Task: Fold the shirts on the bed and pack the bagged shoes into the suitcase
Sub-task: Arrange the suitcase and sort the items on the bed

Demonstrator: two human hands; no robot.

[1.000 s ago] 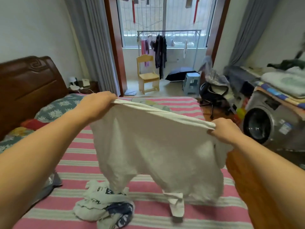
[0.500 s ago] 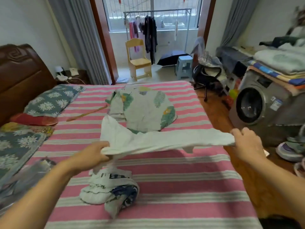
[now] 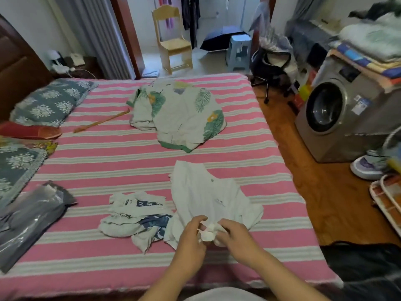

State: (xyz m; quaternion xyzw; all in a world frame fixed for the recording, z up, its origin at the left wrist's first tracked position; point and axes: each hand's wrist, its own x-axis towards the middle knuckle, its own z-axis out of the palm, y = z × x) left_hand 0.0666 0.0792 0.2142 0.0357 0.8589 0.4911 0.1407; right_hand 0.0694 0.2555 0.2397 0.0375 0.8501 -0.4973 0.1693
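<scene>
A plain white shirt (image 3: 206,192) lies spread on the pink striped bed (image 3: 130,157), its near end bunched. My left hand (image 3: 191,233) and my right hand (image 3: 234,237) meet at that bunched end, and both pinch the white cloth. A crumpled white shirt with dark blue print (image 3: 136,216) lies just left of it. Farther back sits a leaf-print shirt (image 3: 180,114) in a heap. A grey plastic bag (image 3: 28,218) rests at the bed's left edge; its contents do not show.
Patterned pillows (image 3: 47,103) and a thin orange stick (image 3: 102,121) lie at the bed's left. A washing machine (image 3: 338,114) stands right of the bed on the wooden floor, with shoes (image 3: 368,166) beside it. A dark object (image 3: 364,270) sits at the bottom right.
The white shirt, held stretched in the air between both hands, has come down onto the bed. My hands have moved together at its near end. The camera has tilted downward.
</scene>
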